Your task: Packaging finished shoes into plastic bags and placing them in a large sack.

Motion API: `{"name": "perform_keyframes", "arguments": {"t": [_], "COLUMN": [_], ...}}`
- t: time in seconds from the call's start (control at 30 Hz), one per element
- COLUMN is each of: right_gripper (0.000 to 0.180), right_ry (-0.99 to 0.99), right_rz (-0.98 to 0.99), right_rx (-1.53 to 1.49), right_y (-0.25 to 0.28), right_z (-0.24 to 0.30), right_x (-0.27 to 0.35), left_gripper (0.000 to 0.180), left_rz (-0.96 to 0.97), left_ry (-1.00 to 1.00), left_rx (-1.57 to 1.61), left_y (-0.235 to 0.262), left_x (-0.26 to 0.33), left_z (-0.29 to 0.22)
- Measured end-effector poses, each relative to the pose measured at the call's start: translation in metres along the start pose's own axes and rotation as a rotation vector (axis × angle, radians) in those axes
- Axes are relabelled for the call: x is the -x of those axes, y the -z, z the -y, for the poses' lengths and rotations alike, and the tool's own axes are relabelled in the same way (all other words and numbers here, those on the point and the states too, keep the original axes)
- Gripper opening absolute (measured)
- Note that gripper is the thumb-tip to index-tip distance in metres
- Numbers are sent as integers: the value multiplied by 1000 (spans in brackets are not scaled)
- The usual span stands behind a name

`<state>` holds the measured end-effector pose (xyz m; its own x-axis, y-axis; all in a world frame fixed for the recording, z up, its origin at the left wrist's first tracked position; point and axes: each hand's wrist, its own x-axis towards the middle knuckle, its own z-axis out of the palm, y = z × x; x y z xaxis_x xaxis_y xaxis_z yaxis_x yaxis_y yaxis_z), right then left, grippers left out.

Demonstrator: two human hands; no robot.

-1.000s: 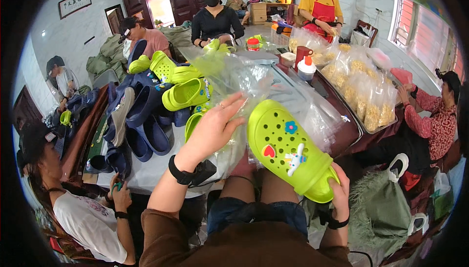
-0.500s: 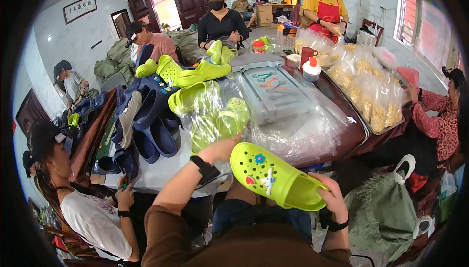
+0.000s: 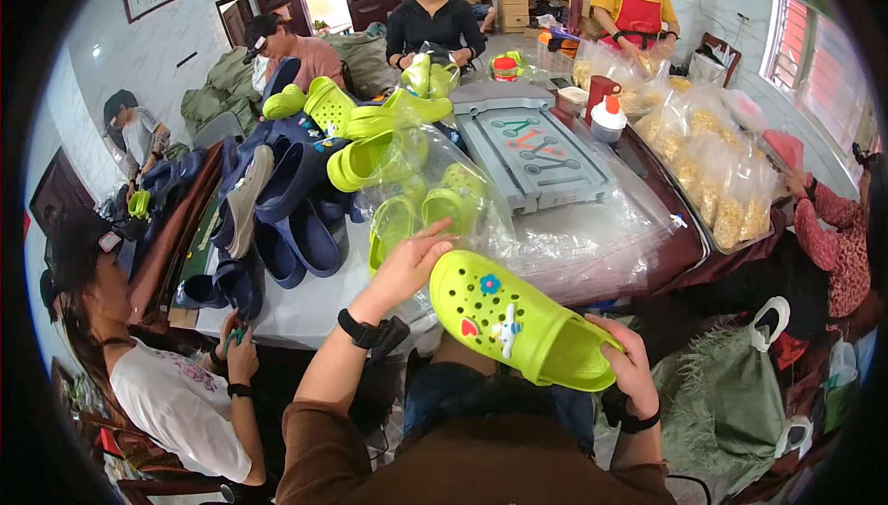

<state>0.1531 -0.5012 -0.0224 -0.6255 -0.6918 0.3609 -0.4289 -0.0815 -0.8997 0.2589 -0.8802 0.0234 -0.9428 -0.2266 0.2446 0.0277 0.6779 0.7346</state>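
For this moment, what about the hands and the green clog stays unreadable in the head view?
- Right hand: palm and most fingers hidden behind the lime-green clog at its heel end.
- Clog's sole: faces away from the camera.
- Left hand: its fingertips meet the clog's toe and the clear plastic bag; which one they press is unclear.

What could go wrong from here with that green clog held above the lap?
The lime-green clog hangs past the table edge, gripped at the heel by the right hand and only touched at the toe by the left hand; it might drop to the floor. Its small charms may pop off. The clear plastic bags beside it could snag or slide off.
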Motion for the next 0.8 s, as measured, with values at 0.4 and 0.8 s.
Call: {"name": "perform_keyframes", "arguments": {"t": [0.4, 0.8], "right_gripper": [46, 63], "right_ry": [94, 215], "right_rz": [-30, -175], "right_rx": [321, 645], "right_y": [-16, -49], "right_z": [45, 22], "right_x": [4, -1], "left_gripper": [37, 37], "left_rz": [-103, -107], "left_ry": [-191, -293], "left_rx": [-519, -469], "left_y": [-12, -34], "left_x": [13, 1], "left_z": [-52, -93]}}
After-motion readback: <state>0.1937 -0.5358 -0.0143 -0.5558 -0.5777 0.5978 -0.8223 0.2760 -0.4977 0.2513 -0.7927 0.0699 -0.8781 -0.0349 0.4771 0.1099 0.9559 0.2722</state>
